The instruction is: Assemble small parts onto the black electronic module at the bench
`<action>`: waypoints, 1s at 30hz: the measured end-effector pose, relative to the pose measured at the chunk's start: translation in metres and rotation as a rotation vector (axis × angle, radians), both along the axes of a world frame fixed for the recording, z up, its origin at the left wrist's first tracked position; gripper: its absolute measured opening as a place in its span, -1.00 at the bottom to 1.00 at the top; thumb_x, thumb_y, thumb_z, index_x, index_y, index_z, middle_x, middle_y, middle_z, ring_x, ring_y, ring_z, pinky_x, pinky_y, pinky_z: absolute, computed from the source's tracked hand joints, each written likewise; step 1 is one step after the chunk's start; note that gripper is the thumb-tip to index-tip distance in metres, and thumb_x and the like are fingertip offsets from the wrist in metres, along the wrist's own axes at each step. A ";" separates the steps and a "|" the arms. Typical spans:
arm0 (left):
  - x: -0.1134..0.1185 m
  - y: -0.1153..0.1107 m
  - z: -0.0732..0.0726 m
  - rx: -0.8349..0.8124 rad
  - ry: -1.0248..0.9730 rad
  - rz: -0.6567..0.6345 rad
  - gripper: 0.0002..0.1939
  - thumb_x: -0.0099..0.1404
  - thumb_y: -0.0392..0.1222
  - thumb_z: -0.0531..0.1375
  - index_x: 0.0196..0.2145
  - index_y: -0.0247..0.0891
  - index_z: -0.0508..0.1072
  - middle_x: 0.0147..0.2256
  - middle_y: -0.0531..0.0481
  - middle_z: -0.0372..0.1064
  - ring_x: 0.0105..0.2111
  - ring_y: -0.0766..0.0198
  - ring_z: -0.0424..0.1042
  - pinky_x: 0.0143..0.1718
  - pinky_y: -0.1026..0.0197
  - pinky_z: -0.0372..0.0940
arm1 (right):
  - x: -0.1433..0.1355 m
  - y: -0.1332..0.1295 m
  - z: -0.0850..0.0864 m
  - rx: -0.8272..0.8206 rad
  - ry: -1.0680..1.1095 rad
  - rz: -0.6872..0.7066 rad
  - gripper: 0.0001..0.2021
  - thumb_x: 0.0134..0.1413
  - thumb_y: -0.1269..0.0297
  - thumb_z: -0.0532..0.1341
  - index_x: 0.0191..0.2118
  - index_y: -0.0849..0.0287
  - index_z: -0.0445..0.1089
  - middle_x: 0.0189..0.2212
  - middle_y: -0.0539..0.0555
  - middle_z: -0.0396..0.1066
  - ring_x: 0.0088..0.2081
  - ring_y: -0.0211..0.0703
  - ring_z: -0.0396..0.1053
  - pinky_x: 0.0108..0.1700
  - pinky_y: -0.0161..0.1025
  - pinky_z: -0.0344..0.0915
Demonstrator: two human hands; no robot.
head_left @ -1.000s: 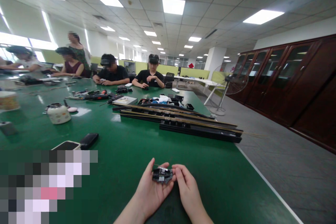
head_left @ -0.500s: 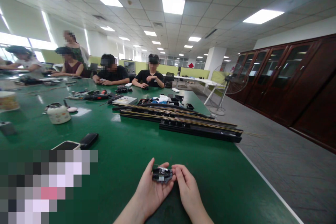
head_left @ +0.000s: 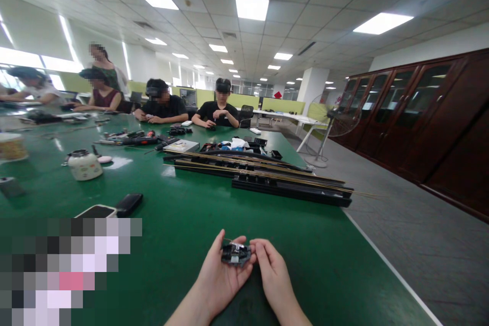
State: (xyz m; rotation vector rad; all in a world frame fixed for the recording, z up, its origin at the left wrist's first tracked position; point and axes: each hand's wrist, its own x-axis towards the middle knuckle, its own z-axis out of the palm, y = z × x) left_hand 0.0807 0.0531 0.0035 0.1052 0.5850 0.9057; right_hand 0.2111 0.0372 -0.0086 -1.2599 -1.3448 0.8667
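A small black mechanical part (head_left: pixel 236 254) with silvery metal pieces inside lies across the fingers of my left hand (head_left: pixel 223 275), which is curled around it, palm up. A thin brownish strand (head_left: pixel 226 240) sticks out at its upper left. My right hand (head_left: pixel 272 267) is at the right end of the part, thumb and forefinger pinched together. Whatever those fingertips pinch is too small or hidden to make out. Both hands are above the green table (head_left: pixel 179 244), near its front.
Long black rails (head_left: pixel 290 194) with thin yellowish rods (head_left: pixel 263 172) lie ahead. To the left are a dark wallet-like object (head_left: pixel 130 205), a phone-like device (head_left: pixel 97 211) and a white jar (head_left: pixel 85 165). Tools (head_left: pixel 133 138) lie farther back. Several people (head_left: pixel 216 112) sit across the table.
My hands and the black part look almost unmoved. In the background, the standing person has shifted slightly to the left.
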 end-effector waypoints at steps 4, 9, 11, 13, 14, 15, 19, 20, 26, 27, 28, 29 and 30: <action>0.000 0.000 0.001 0.005 -0.012 0.000 -0.65 0.12 0.01 0.10 -0.27 -0.34 0.34 -0.39 -0.24 0.44 -0.46 0.16 0.46 -0.37 0.19 0.32 | 0.001 0.001 0.000 0.022 0.001 -0.002 -0.65 0.06 0.03 0.03 -0.27 0.16 0.42 -0.38 0.08 0.46 -0.32 -0.13 0.40 -0.27 -0.31 0.29; 0.001 0.000 0.002 -0.002 -0.004 0.003 -0.65 0.11 0.00 0.11 -0.27 -0.34 0.33 -0.38 -0.25 0.45 -0.46 0.15 0.47 -0.38 0.19 0.32 | 0.001 0.000 0.000 0.035 -0.008 0.000 -0.65 0.07 0.04 0.03 -0.28 0.18 0.42 -0.38 0.08 0.46 -0.33 -0.15 0.39 -0.26 -0.31 0.28; 0.001 0.000 0.001 0.000 0.000 0.007 -0.65 0.11 0.00 0.11 -0.26 -0.34 0.33 -0.38 -0.25 0.45 -0.46 0.15 0.47 -0.37 0.19 0.32 | 0.001 0.000 0.001 0.034 -0.007 0.005 -0.65 0.08 0.05 0.02 -0.28 0.17 0.42 -0.37 0.08 0.46 -0.31 -0.15 0.38 -0.26 -0.31 0.28; 0.001 0.000 0.000 0.004 0.000 0.009 -0.64 0.11 0.00 0.11 -0.25 -0.34 0.32 -0.37 -0.25 0.45 -0.45 0.15 0.47 -0.36 0.19 0.32 | 0.001 -0.001 0.001 0.026 -0.004 0.007 -0.66 0.08 0.04 0.02 -0.29 0.16 0.41 -0.35 0.07 0.45 -0.29 -0.15 0.38 -0.25 -0.32 0.27; 0.001 0.000 0.000 0.006 -0.002 0.009 -0.64 0.11 0.00 0.11 -0.24 -0.34 0.32 -0.37 -0.25 0.45 -0.45 0.15 0.47 -0.36 0.19 0.32 | 0.001 -0.001 0.002 0.019 -0.003 0.006 -0.66 0.08 0.04 0.02 -0.29 0.16 0.41 -0.35 0.07 0.45 -0.28 -0.15 0.38 -0.25 -0.32 0.27; 0.000 0.001 -0.001 0.007 -0.004 0.008 -0.63 0.11 0.01 0.11 -0.23 -0.34 0.31 -0.37 -0.26 0.45 -0.45 0.15 0.47 -0.36 0.19 0.32 | 0.001 -0.001 0.002 0.014 -0.003 0.003 -0.66 0.07 0.03 0.02 -0.29 0.16 0.41 -0.34 0.07 0.45 -0.28 -0.14 0.38 -0.25 -0.32 0.27; 0.000 0.002 -0.002 0.008 -0.014 0.006 -0.62 0.11 0.02 0.11 -0.22 -0.33 0.30 -0.34 -0.27 0.44 -0.44 0.14 0.47 -0.36 0.19 0.32 | 0.001 -0.001 0.001 0.012 -0.008 -0.009 -0.66 0.07 0.04 0.02 -0.26 0.16 0.40 -0.33 0.07 0.45 -0.27 -0.14 0.38 -0.23 -0.31 0.27; 0.000 0.002 -0.002 0.006 -0.012 0.006 -0.62 0.11 0.02 0.10 -0.22 -0.33 0.30 -0.34 -0.28 0.44 -0.44 0.14 0.47 -0.36 0.19 0.32 | 0.001 -0.001 0.001 0.010 -0.010 -0.008 -0.67 0.08 0.05 0.02 -0.25 0.16 0.40 -0.33 0.08 0.45 -0.27 -0.14 0.38 -0.22 -0.30 0.27; 0.000 0.000 -0.002 0.017 -0.005 0.016 -0.61 0.12 0.05 0.08 -0.23 -0.33 0.29 -0.35 -0.27 0.44 -0.45 0.15 0.47 -0.37 0.19 0.31 | 0.001 0.000 -0.002 0.009 -0.011 -0.015 -0.65 0.07 0.03 0.03 -0.25 0.16 0.40 -0.33 0.07 0.45 -0.27 -0.14 0.38 -0.23 -0.31 0.27; 0.000 0.000 -0.001 0.016 -0.004 0.018 -0.61 0.13 0.05 0.08 -0.24 -0.33 0.30 -0.35 -0.27 0.44 -0.45 0.15 0.47 -0.37 0.19 0.31 | 0.001 0.001 -0.002 0.008 -0.010 -0.017 -0.65 0.06 0.02 0.03 -0.25 0.16 0.40 -0.33 0.07 0.45 -0.28 -0.14 0.38 -0.24 -0.32 0.27; 0.000 0.000 -0.001 0.013 -0.004 0.018 -0.62 0.12 0.05 0.08 -0.24 -0.33 0.30 -0.35 -0.27 0.44 -0.45 0.15 0.47 -0.37 0.19 0.31 | 0.001 0.001 -0.002 0.006 -0.009 -0.018 -0.64 0.06 0.02 0.03 -0.26 0.16 0.40 -0.33 0.07 0.45 -0.28 -0.14 0.38 -0.24 -0.32 0.27; 0.000 0.000 -0.001 0.011 -0.006 0.016 -0.62 0.12 0.05 0.08 -0.25 -0.33 0.30 -0.35 -0.28 0.44 -0.45 0.15 0.47 -0.36 0.19 0.31 | 0.001 0.000 -0.001 0.003 -0.009 -0.019 -0.64 0.05 0.01 0.03 -0.26 0.16 0.40 -0.33 0.07 0.45 -0.28 -0.15 0.38 -0.25 -0.33 0.27; 0.000 0.000 -0.001 0.011 -0.009 0.014 -0.62 0.12 0.05 0.08 -0.25 -0.33 0.30 -0.34 -0.28 0.44 -0.44 0.15 0.47 -0.36 0.19 0.31 | 0.001 0.000 -0.001 -0.001 -0.009 -0.018 -0.64 0.06 0.01 0.03 -0.26 0.17 0.40 -0.33 0.07 0.45 -0.28 -0.15 0.38 -0.25 -0.33 0.27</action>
